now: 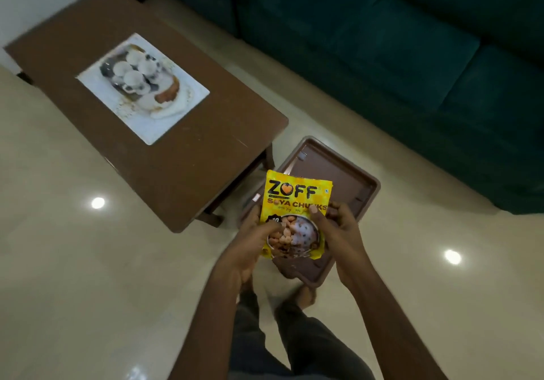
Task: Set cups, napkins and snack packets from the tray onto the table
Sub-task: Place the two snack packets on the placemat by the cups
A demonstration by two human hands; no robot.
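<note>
A yellow snack packet (pixel 295 200) printed with "ZOFF Soya Chunks" is held upright in front of me, above a brown tray (pixel 332 173) that lies on the floor. My left hand (pixel 253 247) grips the packet's lower left edge. My right hand (pixel 335 226) grips its right side, thumb across the front. The part of the tray that shows holds nothing; the packet and my hands hide the rest. The brown wooden table (pixel 182 156) stands to the upper left of the tray. No cups or napkins are in view.
A white placemat (pixel 182 100) printed with a food picture lies on the table. A dark green sofa (pixel 412 55) runs along the right and back. The floor (pixel 73 262) is glossy beige tile. My legs and a foot show at the bottom.
</note>
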